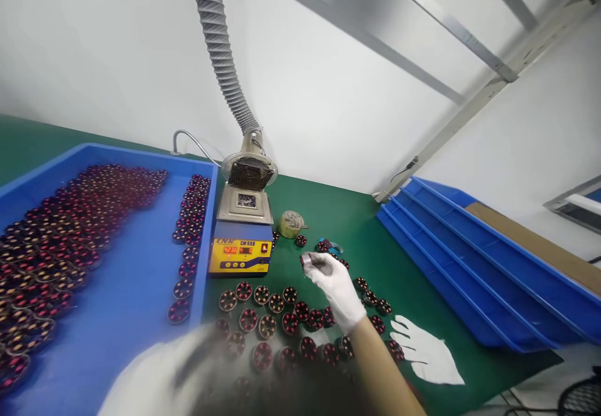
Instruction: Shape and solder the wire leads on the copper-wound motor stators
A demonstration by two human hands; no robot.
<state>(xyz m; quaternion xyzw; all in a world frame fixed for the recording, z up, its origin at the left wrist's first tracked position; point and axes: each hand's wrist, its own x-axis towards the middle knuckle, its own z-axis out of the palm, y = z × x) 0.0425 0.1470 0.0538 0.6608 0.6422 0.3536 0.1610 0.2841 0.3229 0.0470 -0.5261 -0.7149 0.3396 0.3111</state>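
My right hand [332, 281], in a white glove, is closed around a small round part [307, 261] above the green bench, to the right of the solder pot. My left hand [164, 372], also gloved in white, is a blurred shape at the bottom edge, over the near end of the blue tray; its fingers are smeared by motion. Several round parts with red or copper-coloured coils [267, 326] stand in loose rows between and beyond the hands. The yellow-fronted solder pot unit [240, 256] has a lit red display.
A large blue tray [136, 278] at the left holds many round parts. A round tin [291, 223] stands behind. Loose white glove [427, 352] lies right, near stacked blue trays [469, 266]. An extraction hose [220, 47] hangs over the pot.
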